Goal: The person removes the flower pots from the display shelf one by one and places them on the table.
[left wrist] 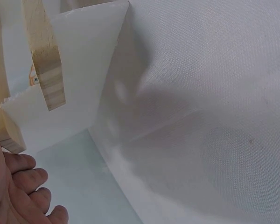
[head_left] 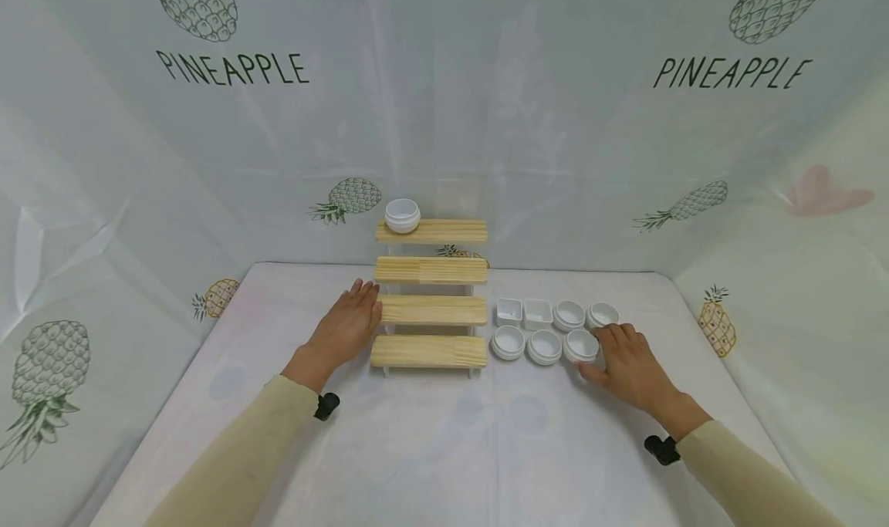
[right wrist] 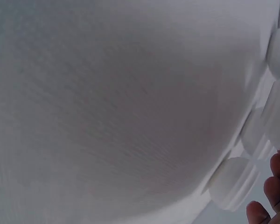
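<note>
A wooden stepped stand with several slats stands at the middle. My left hand rests beside its left edge, the fingertips at the end of a slat; the fingers lie loosely extended and hold nothing. On the top slat, at its left end, sits a white round bowl. To the right of the stand, my right hand has thumb and fingers around another white round bowl, the rightmost of the front row. Part of that bowl shows above the fingers in the right wrist view.
Beside the gripped bowl stand two more round bowls, one in the middle and one at left. Behind them are two square dishes, left and right, and two round bowls. A pineapple-print cloth hangs behind.
</note>
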`<state>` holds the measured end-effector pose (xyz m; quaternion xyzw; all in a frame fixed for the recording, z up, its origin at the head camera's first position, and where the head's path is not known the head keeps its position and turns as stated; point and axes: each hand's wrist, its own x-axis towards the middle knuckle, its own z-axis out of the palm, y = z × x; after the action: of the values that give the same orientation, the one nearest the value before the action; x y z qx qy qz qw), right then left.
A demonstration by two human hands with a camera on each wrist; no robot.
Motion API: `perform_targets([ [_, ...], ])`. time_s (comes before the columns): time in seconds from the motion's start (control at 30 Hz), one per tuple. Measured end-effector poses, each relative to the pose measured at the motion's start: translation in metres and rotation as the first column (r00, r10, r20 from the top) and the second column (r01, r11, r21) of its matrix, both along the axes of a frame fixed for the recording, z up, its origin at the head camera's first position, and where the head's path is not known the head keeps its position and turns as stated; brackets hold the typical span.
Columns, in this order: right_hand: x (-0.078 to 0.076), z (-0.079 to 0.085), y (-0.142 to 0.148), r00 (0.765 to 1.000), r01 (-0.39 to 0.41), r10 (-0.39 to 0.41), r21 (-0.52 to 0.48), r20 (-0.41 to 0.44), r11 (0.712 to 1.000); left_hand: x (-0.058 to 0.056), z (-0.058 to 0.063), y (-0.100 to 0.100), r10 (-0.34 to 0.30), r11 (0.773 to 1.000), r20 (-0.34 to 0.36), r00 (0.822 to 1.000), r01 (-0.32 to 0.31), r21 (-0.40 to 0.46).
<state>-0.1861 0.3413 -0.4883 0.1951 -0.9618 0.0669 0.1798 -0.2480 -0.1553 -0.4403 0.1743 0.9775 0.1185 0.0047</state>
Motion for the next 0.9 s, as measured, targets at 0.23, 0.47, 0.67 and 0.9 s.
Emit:
perform_targets([
  [0.23, 0.001, -0.005, 0.001, 1.000, -0.009, 0.009, 0.003, 0.021, 1.000, 0.001, -0.001, 0.000, -0.005, 1.000, -0.014, 1.000, 0.005, 0.006],
  [0.47, 0.000, -0.010, 0.002, 0.999, -0.015, 0.015, 0.021, 0.034, 1.000, 0.001, 0.000, 0.000, -0.008, 1.000, -0.018, 1.000, 0.008, 0.014],
  [0.67, 0.000, -0.011, 0.002, 0.998, 0.001, -0.003, 0.026, 0.069, 1.000, 0.001, -0.002, 0.000, -0.008, 1.000, -0.026, 1.000, 0.008, 0.011],
  [0.9, 0.001, -0.012, 0.004, 0.995, 0.011, -0.015, 0.036, 0.097, 0.999, 0.001, -0.002, 0.000, -0.012, 1.000, -0.031, 0.999, 0.012, 0.018],
])
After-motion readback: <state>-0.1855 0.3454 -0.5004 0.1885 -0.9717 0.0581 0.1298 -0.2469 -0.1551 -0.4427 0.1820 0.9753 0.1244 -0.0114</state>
